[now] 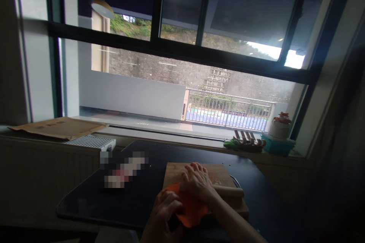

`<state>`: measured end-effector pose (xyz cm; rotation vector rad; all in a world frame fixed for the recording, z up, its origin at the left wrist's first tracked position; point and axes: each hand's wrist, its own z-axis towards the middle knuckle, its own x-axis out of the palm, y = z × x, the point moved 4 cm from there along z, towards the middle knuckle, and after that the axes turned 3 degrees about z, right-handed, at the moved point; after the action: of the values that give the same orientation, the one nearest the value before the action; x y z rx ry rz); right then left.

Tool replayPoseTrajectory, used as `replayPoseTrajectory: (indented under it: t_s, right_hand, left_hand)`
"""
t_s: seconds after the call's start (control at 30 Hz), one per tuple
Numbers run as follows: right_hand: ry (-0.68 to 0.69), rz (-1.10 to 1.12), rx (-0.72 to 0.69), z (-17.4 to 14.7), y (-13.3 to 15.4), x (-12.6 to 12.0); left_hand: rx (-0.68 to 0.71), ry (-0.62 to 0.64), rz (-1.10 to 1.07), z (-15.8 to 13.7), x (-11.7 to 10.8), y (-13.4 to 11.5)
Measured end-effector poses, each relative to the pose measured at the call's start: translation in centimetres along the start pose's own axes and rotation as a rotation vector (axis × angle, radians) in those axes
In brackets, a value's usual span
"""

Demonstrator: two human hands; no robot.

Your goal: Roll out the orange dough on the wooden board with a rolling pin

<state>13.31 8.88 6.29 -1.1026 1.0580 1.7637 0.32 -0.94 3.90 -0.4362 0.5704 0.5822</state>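
A flat orange sheet (192,210), soft like rolled clay or dough, lies over the near left part of a wooden board (175,169) and hangs past its front edge. My left hand (167,205) is closed at the sheet's left edge, with its fingers curled and the thumb partly hidden. Across the board, my right hand (196,180) lies with its fingers stretched out and slightly spread, over the far edge of the sheet. From beneath that hand a wooden rolling pin (229,191) sticks out to the right. The pin's other end is hidden.
The board rests on a dark table (131,201); a blurred-out patch (125,171) covers something at its left. On the windowsill are a brown envelope (62,127), a teal container (278,144) and a dark rack (248,140). A metal loop (236,181) shows behind the board.
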Motion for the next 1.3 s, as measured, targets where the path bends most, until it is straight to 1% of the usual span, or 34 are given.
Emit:
replayPoseTrajectory:
  t_s: [0.07, 0.13, 0.2, 0.33, 0.4, 0.47, 0.63, 0.7, 0.77, 0.83, 0.93, 1.0, 1.07, 1.23, 1.3]
  right_hand:
    - [-0.013, 0.031, 0.003, -1.4, 0.2, 0.1]
    - [-0.017, 0.048, 0.009, -1.6, 0.3, 0.0]
    - [0.003, 0.044, 0.03, -0.7, 0.1, -0.3]
    - [0.061, 0.005, 0.073, 2.2, -0.4, -0.8]
    - [0.07, -0.002, 0.079, 2.7, -0.5, -0.9]
    - [0.067, 0.014, 0.07, 2.1, -0.4, -0.7]
    - [0.031, 0.045, 0.037, -1.3, 0.4, -0.1]
    - [0.004, 0.04, 0.034, -1.6, 0.4, 0.0]
    - [-0.019, 0.027, 0.03, -0.9, 0.3, -0.2]
    - [-0.028, 0.013, 0.018, 0.5, 0.0, -0.5]
    - [-0.008, -0.004, 0.04, 2.7, -0.6, -0.8]
    - [0.008, -0.008, 0.06, 3.0, -0.7, -0.9]
    - [0.007, -0.002, 0.046, 2.3, -0.5, -0.8]
    - [-0.006, 0.026, 0.019, -1.3, 0.6, -0.3]
    - [-0.008, 0.028, 0.012, -1.6, 0.7, -0.4]
  left_hand:
    - [-0.027, 0.012, -0.009, 0.1, -0.2, -0.3]
    - [-0.057, 0.025, -0.018, 0.2, -0.4, -0.5]
    - [-0.071, 0.031, -0.022, 0.2, -0.5, -0.6]
    - [-0.057, 0.045, -0.019, 0.2, -0.4, -0.5]
    - [-0.06, 0.053, -0.014, 0.2, -0.4, -0.5]
    - [-0.07, 0.049, -0.009, 0.2, -0.4, -0.5]
    - [-0.084, 0.048, -0.024, 0.4, -0.6, -0.8]
    - [-0.089, 0.047, -0.035, 0.4, -0.6, -0.8]
    - [-0.089, 0.049, -0.039, 0.4, -0.6, -0.8]
    - [-0.093, 0.059, -0.035, 0.3, -0.5, -0.7]
    - [-0.088, 0.068, -0.026, 0.2, -0.4, -0.6]
    - [-0.076, 0.064, -0.022, 0.1, -0.5, -0.6]
    - [-0.07, 0.062, -0.023, 0.2, -0.5, -0.5]
    - [-0.096, 0.071, -0.046, 0.4, -0.4, -0.5]
    - [-0.102, 0.072, -0.051, 0.3, -0.4, -0.5]
